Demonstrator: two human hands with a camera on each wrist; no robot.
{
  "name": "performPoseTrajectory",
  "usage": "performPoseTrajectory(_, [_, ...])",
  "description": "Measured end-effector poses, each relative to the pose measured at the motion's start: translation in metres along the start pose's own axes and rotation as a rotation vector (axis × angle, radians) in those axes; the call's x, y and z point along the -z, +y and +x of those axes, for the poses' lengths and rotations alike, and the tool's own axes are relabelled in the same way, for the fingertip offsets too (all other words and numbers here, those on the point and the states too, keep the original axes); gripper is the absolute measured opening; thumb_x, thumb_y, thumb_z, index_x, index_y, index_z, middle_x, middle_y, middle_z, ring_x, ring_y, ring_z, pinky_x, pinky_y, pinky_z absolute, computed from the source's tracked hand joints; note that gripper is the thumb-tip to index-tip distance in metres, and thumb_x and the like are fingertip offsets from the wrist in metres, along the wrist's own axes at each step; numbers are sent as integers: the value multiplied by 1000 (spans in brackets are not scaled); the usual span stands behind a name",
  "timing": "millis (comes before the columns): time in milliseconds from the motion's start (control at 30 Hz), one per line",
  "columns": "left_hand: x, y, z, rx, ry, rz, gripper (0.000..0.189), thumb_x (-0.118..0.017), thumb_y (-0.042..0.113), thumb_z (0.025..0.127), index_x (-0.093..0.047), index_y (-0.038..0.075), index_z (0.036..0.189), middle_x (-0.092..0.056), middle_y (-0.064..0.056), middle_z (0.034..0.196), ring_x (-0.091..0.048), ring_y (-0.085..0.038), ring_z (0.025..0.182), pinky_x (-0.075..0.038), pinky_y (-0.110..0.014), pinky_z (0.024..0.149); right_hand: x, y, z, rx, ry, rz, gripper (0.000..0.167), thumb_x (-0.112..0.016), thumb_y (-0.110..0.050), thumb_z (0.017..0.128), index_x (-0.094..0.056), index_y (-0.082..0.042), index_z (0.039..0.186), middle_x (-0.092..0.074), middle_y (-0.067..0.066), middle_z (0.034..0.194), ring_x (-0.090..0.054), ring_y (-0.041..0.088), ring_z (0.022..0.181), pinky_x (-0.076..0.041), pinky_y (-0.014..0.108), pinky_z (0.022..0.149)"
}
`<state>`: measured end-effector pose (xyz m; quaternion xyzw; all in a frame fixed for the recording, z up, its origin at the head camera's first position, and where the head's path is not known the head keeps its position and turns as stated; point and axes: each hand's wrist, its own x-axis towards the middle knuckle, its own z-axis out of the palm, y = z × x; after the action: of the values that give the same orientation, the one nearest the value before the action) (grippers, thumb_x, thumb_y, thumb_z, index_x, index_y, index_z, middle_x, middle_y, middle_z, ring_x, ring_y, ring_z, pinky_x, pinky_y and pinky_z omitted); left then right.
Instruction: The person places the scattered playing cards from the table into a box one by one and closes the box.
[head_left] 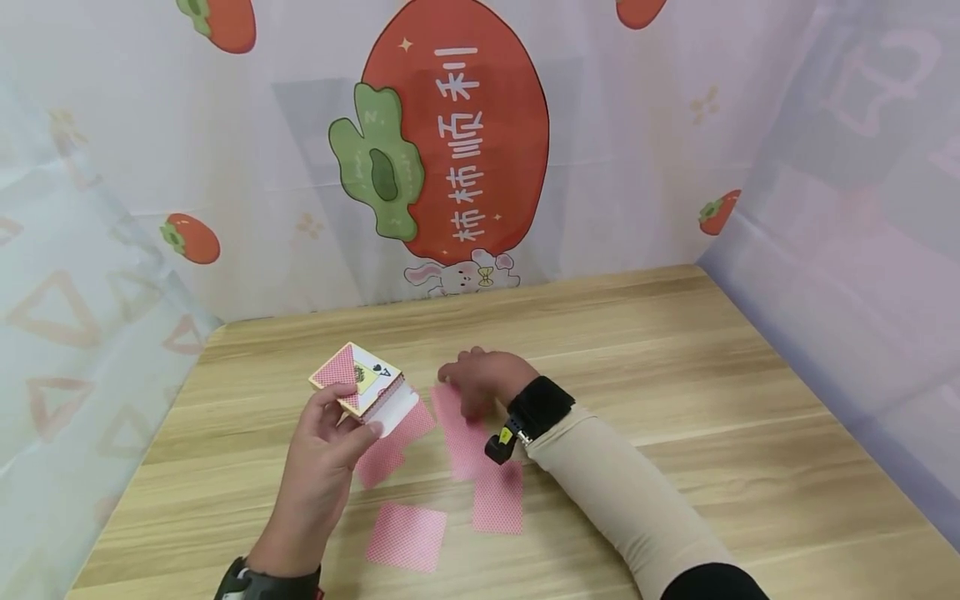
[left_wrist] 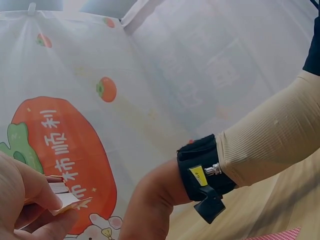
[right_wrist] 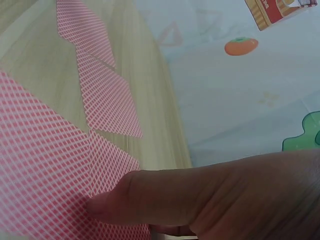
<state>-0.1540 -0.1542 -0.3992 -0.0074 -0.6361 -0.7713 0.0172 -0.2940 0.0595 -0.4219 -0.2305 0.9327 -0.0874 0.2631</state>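
Note:
My left hand [head_left: 322, 454] grips a playing card box [head_left: 348, 375] with an ace of spades on its face. The box's white flap [head_left: 393, 410] hangs open toward me, and card edges show inside in the left wrist view. Over on the right, my right hand [head_left: 486, 379] bends down to a red-patterned playing card [head_left: 465, 446]. Its thumb [right_wrist: 150, 197] lies on the card in the right wrist view, with a finger at the edge; most other fingers are hidden there. More face-down cards lie nearby, including one card [head_left: 407, 536] near the front.
The wooden table [head_left: 675, 400] extends to both sides and behind the hands. A white cloth [head_left: 622, 167] printed with persimmons hangs at the back, with more cloth at both sides. Another face-down card [head_left: 498, 504] lies below the right wrist.

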Motion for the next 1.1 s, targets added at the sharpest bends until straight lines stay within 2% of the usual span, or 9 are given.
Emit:
performPoseTrajectory(133, [-2, -1, -1, -4, -7, -13, 54, -63, -17, 86, -46, 11, 130, -43, -12, 132, -54, -21, 114, -55, -23, 87, -1, 1, -4, -24, -27, 15, 77, -84, -21, 78, -49, -33, 145, -53, 1, 124, -40, 19, 113, -48, 39, 81])
performPoseTrajectory(267, [-2, -2, -1, -9, -12, -14, 55, -63, -18, 86, -46, 12, 130, -43, -12, 132, -53, -21, 114, -55, -23, 87, -5, 6, -10, -2, -21, 32, 80, -85, -19, 75, -48, -31, 145, -53, 1, 118, -46, 20, 107, -48, 37, 78])
performPoseTrajectory(467, [-3, -3, -1, -7, -9, -16, 55, -62, -18, 86, -47, 12, 130, -43, -12, 132, -53, -21, 114, -55, -23, 86, -14, 12, -23, 29, 6, 117, 65, -85, -15, 73, -55, -28, 129, -48, 1, 110, -54, 18, 89, -48, 31, 68])
performPoseTrajectory(633, [-3, -4, -2, -5, -11, -11, 55, -62, -18, 86, -46, 12, 130, -42, -12, 133, -53, -21, 114, -55, -23, 87, -24, 18, -32, 66, 11, 247, 61, -84, -9, 74, -51, -23, 123, -54, 0, 102, -55, 16, 77, -48, 28, 63])
performPoseTrajectory(767, [-3, -4, -2, -6, -14, -8, 56, -62, -18, 86, -46, 12, 130, -42, -12, 133, -53, -21, 115, -55, -23, 86, -33, 27, -37, 93, 3, 344, 65, -79, -5, 78, -44, -24, 129, -60, 2, 96, -56, 17, 80, -48, 28, 67])
performPoseTrajectory(867, [-3, -5, -2, -11, -15, -8, 56, -62, -18, 86, -46, 12, 130, -43, -12, 132, -53, -21, 114, -55, -23, 86, -37, 36, -41, 119, 28, 362, 65, -76, -7, 82, -42, -24, 135, -60, 0, 101, -56, 16, 89, -50, 28, 74])
performPoseTrajectory(1100, [-5, -6, -2, -13, -20, -10, 55, -61, -19, 86, -46, 11, 130, -44, -12, 133, -54, -21, 114, -55, -23, 86, -37, 56, -55, 123, 59, 393, 64, -73, -11, 85, -41, -19, 139, -57, 1, 108, -55, 19, 96, -50, 32, 79])
